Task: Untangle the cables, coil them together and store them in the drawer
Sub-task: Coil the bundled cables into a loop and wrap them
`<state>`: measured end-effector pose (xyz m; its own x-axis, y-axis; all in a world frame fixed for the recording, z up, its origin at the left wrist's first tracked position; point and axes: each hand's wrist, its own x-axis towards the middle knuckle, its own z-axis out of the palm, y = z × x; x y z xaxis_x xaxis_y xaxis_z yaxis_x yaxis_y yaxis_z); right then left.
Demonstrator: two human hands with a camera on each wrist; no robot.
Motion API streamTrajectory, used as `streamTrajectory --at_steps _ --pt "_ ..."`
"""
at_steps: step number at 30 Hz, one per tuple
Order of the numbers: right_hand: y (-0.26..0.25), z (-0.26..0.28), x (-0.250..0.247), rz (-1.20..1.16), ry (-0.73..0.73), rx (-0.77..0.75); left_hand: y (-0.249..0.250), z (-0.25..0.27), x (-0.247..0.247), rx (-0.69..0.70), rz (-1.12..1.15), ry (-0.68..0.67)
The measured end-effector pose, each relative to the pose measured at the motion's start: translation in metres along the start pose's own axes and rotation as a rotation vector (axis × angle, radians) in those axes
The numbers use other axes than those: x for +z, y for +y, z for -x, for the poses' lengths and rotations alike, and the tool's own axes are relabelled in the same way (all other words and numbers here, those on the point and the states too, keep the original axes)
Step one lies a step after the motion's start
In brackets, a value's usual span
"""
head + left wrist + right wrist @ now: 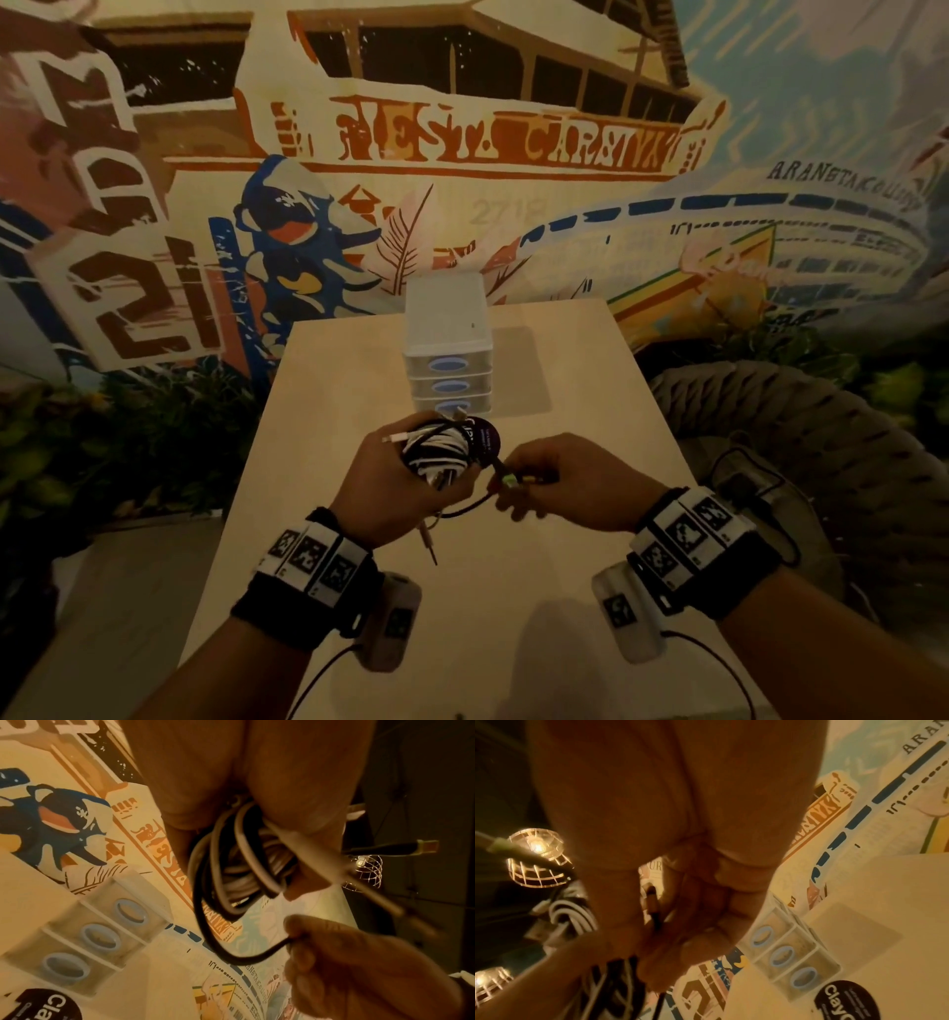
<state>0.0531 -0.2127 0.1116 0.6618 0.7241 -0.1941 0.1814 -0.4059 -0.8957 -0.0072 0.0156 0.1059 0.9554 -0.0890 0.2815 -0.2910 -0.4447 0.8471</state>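
Note:
A coil of black and white cables (439, 452) sits in my left hand (395, 483), whose fingers curl round it above the table. The left wrist view shows the same cable coil (236, 866) under the palm. My right hand (554, 485) pinches the loose end of a black cable (464, 509) near its green-marked plug (509, 480). That black cable (231, 953) loops from the coil to the right hand's fingers (303, 939). A thin jack plug (429, 545) hangs below the left hand. A white three-drawer unit (448, 354) with blue handles stands behind, its drawers closed.
The light wooden table (565, 565) is narrow, with edges close on both sides. A dark round label (485, 441) lies just behind the coil. A woven chair (801, 437) stands to the right, plants to the left, a painted wall behind.

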Motion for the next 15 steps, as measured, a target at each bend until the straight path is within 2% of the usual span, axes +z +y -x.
streamTrajectory --at_steps 4,10,15 --pt "0.001 0.005 -0.002 -0.181 0.008 -0.123 0.002 -0.001 0.003 -0.070 0.084 -0.012" --pt "0.006 0.006 0.005 -0.057 0.263 -0.258 -0.002 0.001 0.001 -0.096 0.102 -0.030" --pt "-0.007 0.001 0.017 -0.415 0.355 -0.260 0.009 -0.002 0.010 -0.079 0.137 -0.030"
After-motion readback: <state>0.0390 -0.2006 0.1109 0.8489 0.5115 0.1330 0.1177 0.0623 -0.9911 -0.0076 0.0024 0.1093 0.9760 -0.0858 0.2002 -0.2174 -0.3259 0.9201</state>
